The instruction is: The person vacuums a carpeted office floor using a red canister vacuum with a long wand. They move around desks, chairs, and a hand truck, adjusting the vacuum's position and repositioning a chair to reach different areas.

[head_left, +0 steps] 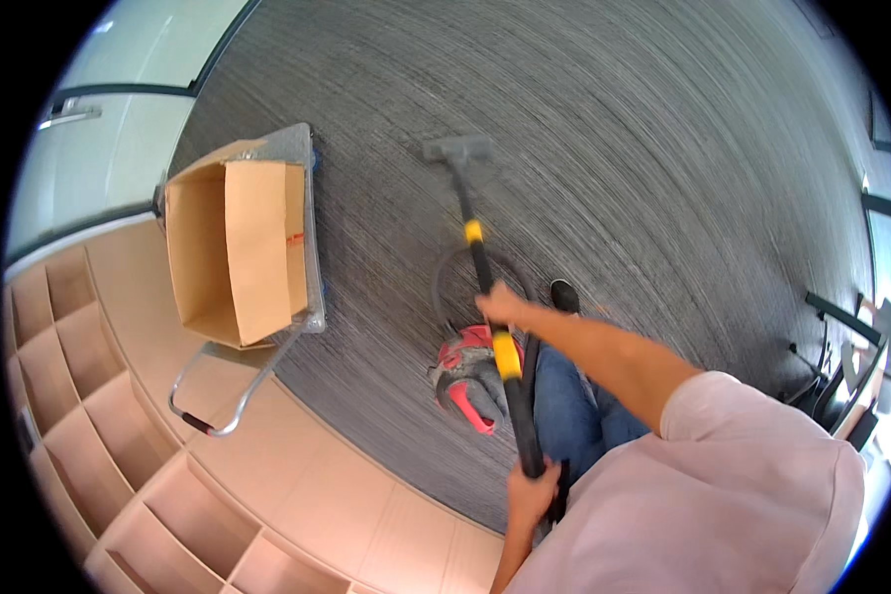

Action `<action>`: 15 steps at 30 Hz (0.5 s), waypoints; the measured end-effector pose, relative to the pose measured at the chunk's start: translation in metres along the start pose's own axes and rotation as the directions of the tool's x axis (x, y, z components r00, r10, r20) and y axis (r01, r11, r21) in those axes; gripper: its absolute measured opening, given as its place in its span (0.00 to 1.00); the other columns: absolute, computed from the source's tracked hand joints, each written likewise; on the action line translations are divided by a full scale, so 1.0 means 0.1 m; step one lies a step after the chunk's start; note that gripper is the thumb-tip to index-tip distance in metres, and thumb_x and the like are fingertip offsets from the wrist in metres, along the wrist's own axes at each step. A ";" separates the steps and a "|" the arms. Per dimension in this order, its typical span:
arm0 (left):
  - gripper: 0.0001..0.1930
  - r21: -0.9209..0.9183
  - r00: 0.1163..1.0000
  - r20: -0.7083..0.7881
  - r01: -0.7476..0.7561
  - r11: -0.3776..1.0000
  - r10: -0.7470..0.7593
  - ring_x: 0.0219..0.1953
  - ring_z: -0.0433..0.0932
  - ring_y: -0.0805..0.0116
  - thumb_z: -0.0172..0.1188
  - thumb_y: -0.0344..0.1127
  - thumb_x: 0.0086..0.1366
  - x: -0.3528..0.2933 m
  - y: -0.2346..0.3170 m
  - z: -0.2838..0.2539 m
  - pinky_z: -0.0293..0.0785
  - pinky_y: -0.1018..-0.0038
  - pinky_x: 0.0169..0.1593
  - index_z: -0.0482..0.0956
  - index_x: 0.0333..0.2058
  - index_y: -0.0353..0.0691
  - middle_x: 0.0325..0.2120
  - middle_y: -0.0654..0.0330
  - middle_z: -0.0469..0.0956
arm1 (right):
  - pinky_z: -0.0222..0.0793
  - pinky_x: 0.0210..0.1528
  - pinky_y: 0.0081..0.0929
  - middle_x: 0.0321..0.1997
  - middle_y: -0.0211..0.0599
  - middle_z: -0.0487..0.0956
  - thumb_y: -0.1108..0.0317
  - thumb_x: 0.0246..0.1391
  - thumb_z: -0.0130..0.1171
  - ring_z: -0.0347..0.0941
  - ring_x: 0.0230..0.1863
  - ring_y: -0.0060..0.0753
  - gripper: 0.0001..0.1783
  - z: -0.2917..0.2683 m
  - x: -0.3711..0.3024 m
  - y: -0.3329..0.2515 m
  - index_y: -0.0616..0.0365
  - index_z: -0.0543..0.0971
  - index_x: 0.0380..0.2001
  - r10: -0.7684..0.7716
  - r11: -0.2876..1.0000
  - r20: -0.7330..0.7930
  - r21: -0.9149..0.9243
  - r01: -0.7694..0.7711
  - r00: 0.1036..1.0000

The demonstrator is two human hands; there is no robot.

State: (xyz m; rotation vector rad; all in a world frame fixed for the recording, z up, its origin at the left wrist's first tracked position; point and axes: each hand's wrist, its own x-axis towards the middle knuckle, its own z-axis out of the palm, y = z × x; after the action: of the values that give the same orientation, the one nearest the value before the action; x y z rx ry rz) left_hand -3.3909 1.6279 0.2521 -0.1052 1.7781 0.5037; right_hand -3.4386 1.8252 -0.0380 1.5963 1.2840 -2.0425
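I hold a vacuum cleaner wand [483, 269], a long black tube with yellow bands, slanting across the middle of the view. My right hand [502, 304] is closed around the wand partway down. Lower in the view, my left hand [531, 492] grips its upper end, close to my body. At the far end, the wide grey floor head [458, 148] rests on the carpet, slightly blurred. Beside my legs sits the red and grey vacuum body [462, 376]. A dark hose [438, 287] loops from near it and passes partly behind the wand.
An open cardboard box [267, 252] stands on a grey platform trolley [312, 287] to the left, its metal handle [243, 401] toward the pale wooden shelves [119, 416]. Glass doors [104, 148] are at far left. Dark furniture [841, 366] stands along the right edge.
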 end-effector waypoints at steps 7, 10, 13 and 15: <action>0.10 0.098 0.975 -0.179 0.154 0.983 -0.135 0.21 0.74 0.71 0.64 0.36 0.50 -1.26 -0.98 -0.51 0.69 0.73 0.27 0.75 0.24 0.36 0.16 0.60 0.74 | 0.72 0.38 0.39 0.36 0.58 0.74 0.52 0.49 0.57 0.76 0.37 0.48 0.37 1.28 -1.75 0.68 0.77 0.58 0.46 0.262 0.965 0.258 -0.069 -0.252 0.930; 0.11 -0.012 0.976 -0.208 0.058 0.998 -0.060 0.22 0.74 0.70 0.64 0.36 0.50 -1.24 -1.02 -0.56 0.70 0.72 0.28 0.75 0.27 0.35 0.16 0.58 0.74 | 0.73 0.29 0.35 0.36 0.50 0.73 0.54 0.49 0.58 0.75 0.32 0.39 0.36 1.44 -1.46 0.71 0.74 0.57 0.48 -0.040 0.995 0.157 -0.080 0.053 0.987; 0.08 -0.423 0.991 -0.131 -0.053 0.904 -0.003 0.14 0.70 0.75 0.62 0.27 0.49 -0.48 -0.96 -0.53 0.65 0.77 0.20 0.71 0.24 0.38 0.13 0.63 0.70 | 0.70 0.19 0.31 0.38 0.50 0.72 0.57 0.50 0.58 0.75 0.27 0.34 0.34 1.49 -0.60 0.34 0.67 0.56 0.51 -0.427 0.899 0.008 0.113 0.424 0.904; 0.08 -0.554 0.978 -0.207 -0.144 0.820 0.032 0.13 0.67 0.76 0.60 0.25 0.53 0.05 -0.67 -0.54 0.62 0.79 0.18 0.68 0.28 0.37 0.13 0.64 0.68 | 0.71 0.16 0.35 0.27 0.48 0.75 0.62 0.51 0.54 0.72 0.17 0.34 0.23 1.62 -0.72 -0.65 0.64 0.62 0.45 -0.055 0.954 0.196 0.299 -0.006 0.979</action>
State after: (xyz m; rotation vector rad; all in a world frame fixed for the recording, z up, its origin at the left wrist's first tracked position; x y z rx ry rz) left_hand -3.4188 1.5474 0.2387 -0.5048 1.7679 1.1190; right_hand -3.5611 1.7183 0.0584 1.4410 0.9642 -2.4370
